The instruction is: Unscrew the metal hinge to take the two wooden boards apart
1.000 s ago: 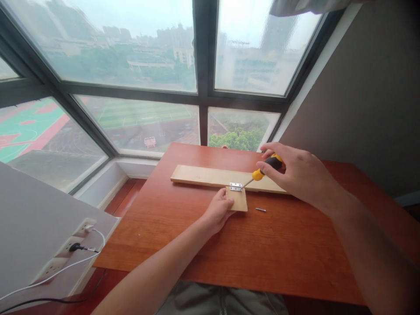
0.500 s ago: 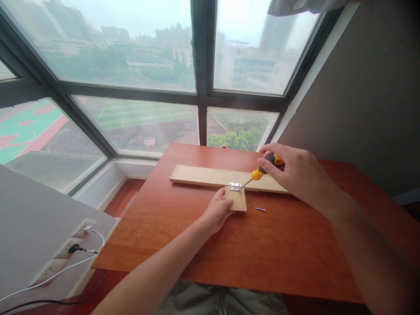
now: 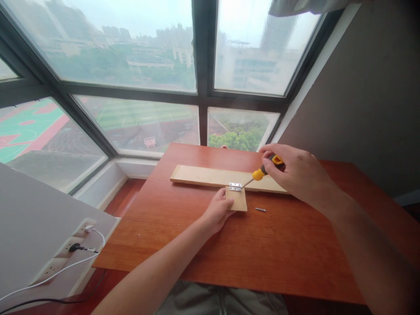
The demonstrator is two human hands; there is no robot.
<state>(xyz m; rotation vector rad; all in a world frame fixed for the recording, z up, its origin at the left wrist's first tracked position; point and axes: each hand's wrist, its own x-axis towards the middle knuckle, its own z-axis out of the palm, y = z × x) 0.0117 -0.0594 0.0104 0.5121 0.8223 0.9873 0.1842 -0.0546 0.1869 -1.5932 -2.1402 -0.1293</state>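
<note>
A long pale wooden board (image 3: 203, 176) lies across the far part of a reddish wooden table (image 3: 249, 253). A small square wooden piece (image 3: 239, 201) sits against its near edge, and a small metal hinge (image 3: 235, 187) joins the two. My right hand (image 3: 297, 173) is closed round a screwdriver (image 3: 262, 172) with a yellow and black handle; its tip rests on the hinge. My left hand (image 3: 216, 212) presses on the left edge of the small piece, thumb on top. A loose screw (image 3: 260, 209) lies on the table just right of the small piece.
Large windows (image 3: 138, 65) stand behind the table, and a grey wall (image 3: 370, 96) rises on the right. At the lower left a white power strip (image 3: 67, 251) has a black plug and a white cable in it. My lap shows below the table's near edge.
My right hand has shifted its grip slightly on the screwdriver handle, as in turning it. The tip stays on the hinge, and my left hand has not moved.
</note>
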